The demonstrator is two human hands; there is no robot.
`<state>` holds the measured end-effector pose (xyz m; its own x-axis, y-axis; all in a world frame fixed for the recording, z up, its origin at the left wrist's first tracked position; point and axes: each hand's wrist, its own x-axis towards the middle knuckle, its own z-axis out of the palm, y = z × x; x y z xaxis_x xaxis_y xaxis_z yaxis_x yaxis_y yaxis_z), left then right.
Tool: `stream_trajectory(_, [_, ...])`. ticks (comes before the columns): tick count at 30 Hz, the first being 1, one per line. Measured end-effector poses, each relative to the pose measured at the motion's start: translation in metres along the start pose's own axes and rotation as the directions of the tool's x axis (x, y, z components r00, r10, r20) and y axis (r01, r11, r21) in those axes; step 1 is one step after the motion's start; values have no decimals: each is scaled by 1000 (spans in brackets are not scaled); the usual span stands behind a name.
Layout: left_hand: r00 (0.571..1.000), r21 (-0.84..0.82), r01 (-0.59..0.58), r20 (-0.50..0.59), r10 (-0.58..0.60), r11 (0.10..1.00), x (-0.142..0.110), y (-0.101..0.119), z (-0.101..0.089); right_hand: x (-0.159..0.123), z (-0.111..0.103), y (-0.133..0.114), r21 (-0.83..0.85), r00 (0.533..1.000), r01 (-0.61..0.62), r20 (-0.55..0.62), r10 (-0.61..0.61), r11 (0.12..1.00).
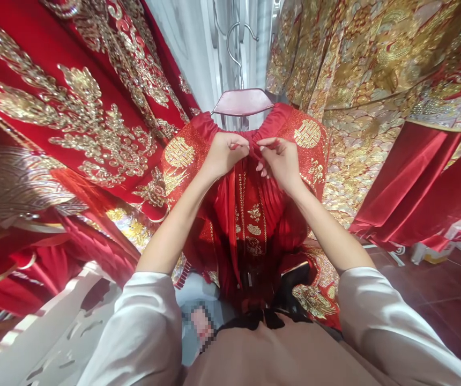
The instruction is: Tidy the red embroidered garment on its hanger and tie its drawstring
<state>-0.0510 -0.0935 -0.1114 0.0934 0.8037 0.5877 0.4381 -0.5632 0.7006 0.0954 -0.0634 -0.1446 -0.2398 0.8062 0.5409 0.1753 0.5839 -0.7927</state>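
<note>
A red garment with gold embroidery (250,214) hangs in front of me on a pink padded hanger (243,102) with a metal hook. My left hand (224,153) is closed in a pinch on the red fabric at the garment's neckline. Just to its right, my right hand (281,161) also pinches the neckline fabric, thumb and forefinger together. Both hands nearly touch at the middle of the collar. Round gold emblems sit on each shoulder of the garment.
More red and gold embroidered robes hang close on the left (73,118) and on the right (375,80). A white carved rail (49,332) runs at lower left. Dark red floor tiles (435,300) show at lower right.
</note>
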Motion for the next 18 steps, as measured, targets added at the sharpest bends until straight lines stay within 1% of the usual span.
stream_trajectory(1, [1000, -10, -4, -16, 4, 1000, 0, -2, 0, 1, 0, 1, 16, 999, -40, -19, 41, 999])
stream_trajectory(2, [1000, -20, -6, -29, 5, 1000, 0, -4, 0, 1, -1, 3, 15, 998, -54, -24, 54, 998])
stream_trajectory(3, [999, -26, -4, -39, 3, 1000, -1, -6, 0, 2, -2, 4, 3, 999, -45, -23, 45, 999])
stream_trajectory(7, [998, -29, 47, -48, -49, 998, -3, -10, 0, 3, -3, 6, -41, 998, 59, 37, -58, 997])
stream_trajectory(10, [995, -65, 98, -26, -100, 993, -5, -9, -1, 3, -1, 1, -51, 997, 72, 34, -70, 996])
stream_trajectory(13, [988, -111, 153, 21, -151, 982, -6, -8, -3, 4, 5, -4, -41, 997, 81, 18, -81, 996])
stream_trajectory(16, [977, -156, 212, 60, -205, 965, -6, -9, -6, 5, 8, -4, -49, 992, 123, 47, -121, 991])
stream_trajectory(18, [970, -174, 241, 73, -232, 955, -6, -10, -7, 7, 8, -1, -73, 983, 174, 75, -168, 982])
